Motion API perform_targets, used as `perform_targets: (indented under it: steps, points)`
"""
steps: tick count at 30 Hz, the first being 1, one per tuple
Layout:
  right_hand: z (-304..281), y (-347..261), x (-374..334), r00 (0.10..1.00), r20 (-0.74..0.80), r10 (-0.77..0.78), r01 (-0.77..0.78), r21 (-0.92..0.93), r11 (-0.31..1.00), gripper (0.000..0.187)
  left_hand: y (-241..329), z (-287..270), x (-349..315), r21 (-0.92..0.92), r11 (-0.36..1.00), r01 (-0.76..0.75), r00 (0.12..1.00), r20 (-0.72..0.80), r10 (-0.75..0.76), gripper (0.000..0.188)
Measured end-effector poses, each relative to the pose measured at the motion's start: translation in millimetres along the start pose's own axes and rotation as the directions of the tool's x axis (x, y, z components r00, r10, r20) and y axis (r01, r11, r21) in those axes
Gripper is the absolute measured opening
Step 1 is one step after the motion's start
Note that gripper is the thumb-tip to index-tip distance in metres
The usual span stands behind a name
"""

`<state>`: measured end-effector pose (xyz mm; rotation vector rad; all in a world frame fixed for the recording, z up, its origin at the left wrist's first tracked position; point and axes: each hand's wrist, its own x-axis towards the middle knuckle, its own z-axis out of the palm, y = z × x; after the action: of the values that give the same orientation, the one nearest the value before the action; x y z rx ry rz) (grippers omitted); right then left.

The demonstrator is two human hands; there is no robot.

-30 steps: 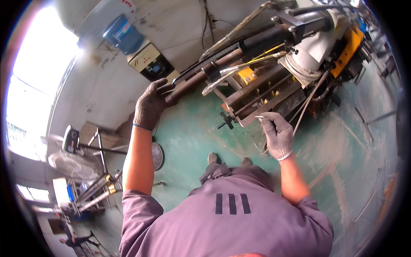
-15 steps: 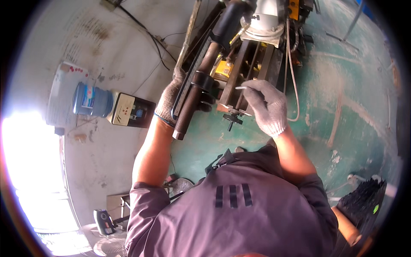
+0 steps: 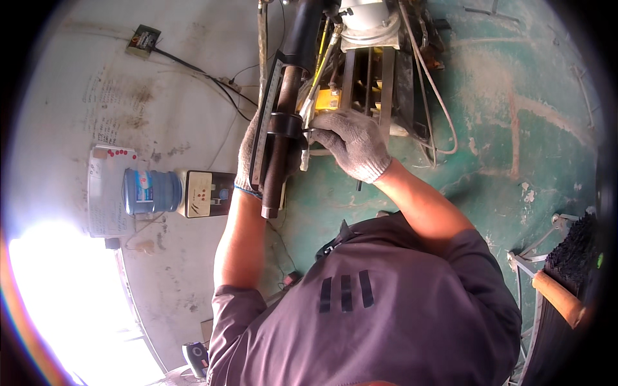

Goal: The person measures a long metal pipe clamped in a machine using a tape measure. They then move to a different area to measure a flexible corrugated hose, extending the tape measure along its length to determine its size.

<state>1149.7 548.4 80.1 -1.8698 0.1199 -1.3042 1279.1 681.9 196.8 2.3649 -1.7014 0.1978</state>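
A dark threaded rod with a black collar extends toward me from a black cylinder. Along its left side runs a straight metal scale. My left hand, in a grey knitted glove, wraps round the rod and scale from the left and beneath; most of its fingers are hidden or in shadow. My right hand, gloved too, pinches a thin metal rod-like tool. The tool's tip is at the collar's right side; whether it sits in a hole cannot be seen.
Beyond my hands stands a machine with steel rails, a white round housing and hanging hoses. At the left wall is a water dispenser with a blue bottle. A black-bristled brush is at right.
My right hand has moved left, bringing the thin tool from beside the machine rails up to the collar. My left hand keeps its grip on the rod, which now points more straight. The view has shifted.
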Motion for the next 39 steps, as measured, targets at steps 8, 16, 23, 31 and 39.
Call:
perform_targets:
  steps: [8,16,23,31,39]
  points:
    - [-1.3,9.2,12.9,0.99,-0.026,-0.14,0.141,0.044,0.989,0.019,-3.8,2.4,-1.6,0.058,0.998,-0.01,1.0,-0.001,0.01,0.065]
    - [-18.2,19.9,37.8,0.909,0.121,-0.398,0.406,-0.049,0.912,0.026,7.9,-4.3,0.7,-0.09,0.991,0.097,0.995,0.034,-0.095,0.074]
    - [-29.0,51.6,74.4,0.632,0.373,-0.679,0.762,-0.136,0.633,0.032,-5.9,13.7,-2.7,-0.22,0.967,0.129,0.99,-0.031,-0.139,0.047]
    - [-32.9,33.4,74.8,0.724,0.452,-0.521,0.627,-0.117,0.77,0.043,-18.9,26.8,-5.2,-0.412,0.894,0.177,0.976,-0.041,-0.212,0.031]
    - [-37.9,32.9,81.4,0.605,0.495,-0.623,0.738,-0.055,0.673,0.046,-21.8,30.8,-6.2,-0.385,0.909,0.159,0.979,-0.057,-0.195,0.024]
